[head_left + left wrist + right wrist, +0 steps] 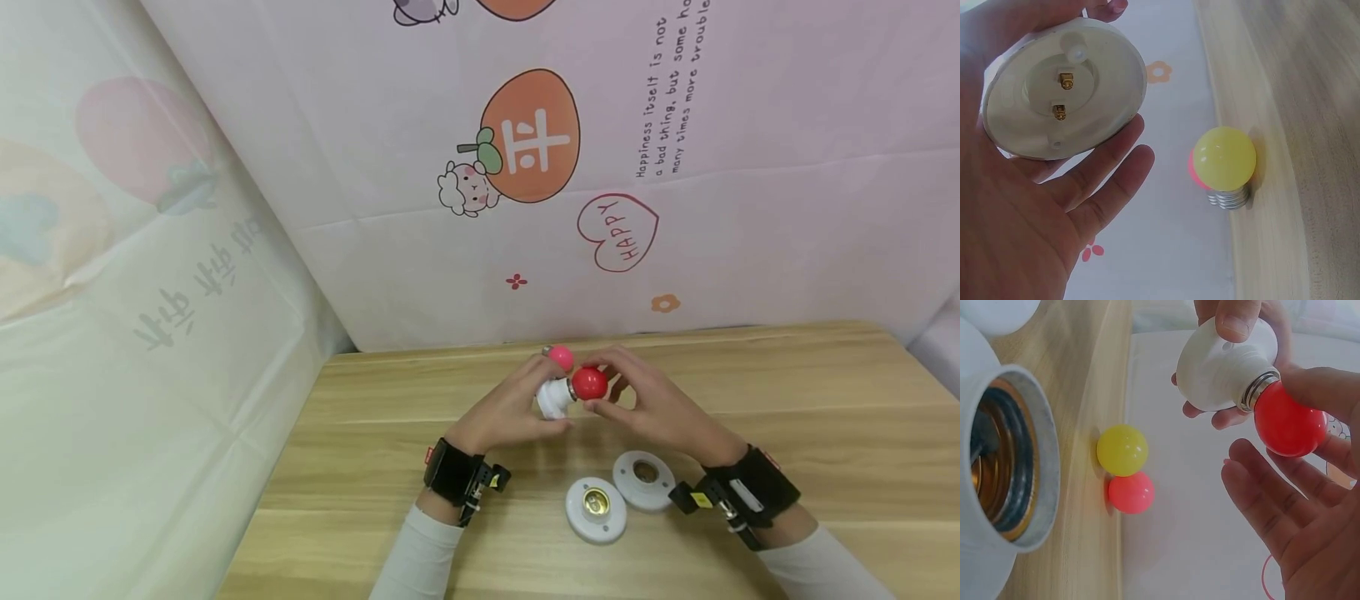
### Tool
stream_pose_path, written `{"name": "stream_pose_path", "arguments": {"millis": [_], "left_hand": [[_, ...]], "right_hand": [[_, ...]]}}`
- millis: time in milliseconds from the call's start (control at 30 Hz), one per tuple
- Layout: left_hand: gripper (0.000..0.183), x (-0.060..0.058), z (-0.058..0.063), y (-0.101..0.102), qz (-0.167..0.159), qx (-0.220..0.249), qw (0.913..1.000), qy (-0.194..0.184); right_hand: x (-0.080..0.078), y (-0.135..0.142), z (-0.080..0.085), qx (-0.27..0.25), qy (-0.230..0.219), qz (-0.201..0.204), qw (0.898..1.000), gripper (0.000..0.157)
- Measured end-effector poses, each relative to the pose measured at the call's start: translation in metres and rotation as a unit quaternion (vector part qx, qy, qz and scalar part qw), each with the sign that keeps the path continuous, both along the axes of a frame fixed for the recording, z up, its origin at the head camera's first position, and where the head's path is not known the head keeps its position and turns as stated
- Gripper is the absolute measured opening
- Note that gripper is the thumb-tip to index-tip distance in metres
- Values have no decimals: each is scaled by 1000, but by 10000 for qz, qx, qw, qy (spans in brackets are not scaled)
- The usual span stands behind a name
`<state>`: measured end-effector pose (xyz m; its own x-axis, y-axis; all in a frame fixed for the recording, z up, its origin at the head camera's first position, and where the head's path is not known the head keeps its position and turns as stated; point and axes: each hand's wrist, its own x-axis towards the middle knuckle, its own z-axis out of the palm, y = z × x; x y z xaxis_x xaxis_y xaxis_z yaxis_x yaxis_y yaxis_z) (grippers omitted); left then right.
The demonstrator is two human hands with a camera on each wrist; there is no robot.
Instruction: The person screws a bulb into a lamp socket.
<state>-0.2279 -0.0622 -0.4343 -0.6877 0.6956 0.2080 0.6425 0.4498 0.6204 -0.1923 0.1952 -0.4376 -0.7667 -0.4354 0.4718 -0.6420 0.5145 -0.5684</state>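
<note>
My left hand (510, 410) grips a white round lamp socket (553, 401) by its base. In the left wrist view the underside of that socket (1110, 119) faces the camera, with two brass screw terminals. Between thumb and fingers, my right hand (663, 410) holds a red light bulb (590, 384). The bulb's metal screw base is at the socket's mouth, partly inside it, with some thread still showing in the right wrist view. Both hands are above the wooden table.
Two more white lamp sockets, a nearer one (596, 528) and a farther one (628, 490), lie mouth-up on the table (360, 500). A pink bulb (562, 358) and a yellow bulb (1122, 450) stand close together near the back edge, before a printed cloth (420, 275).
</note>
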Motion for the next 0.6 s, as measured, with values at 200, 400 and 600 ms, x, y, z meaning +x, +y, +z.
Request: {"name": "stream_pose_path", "arguments": {"millis": [200,400,600], "left_hand": [[53,1,1,0,17,-41,10000,47],[51,2,3,0,59,-83,9999,14],[51,3,4,0,111,-107,9999,9]], "right_hand": [[0,0,0,57,-195,-174,9996,51],[0,0,0,110,-417,-345,9985,54],[-1,-1,0,-15,-470,-303,9984,55]]}}
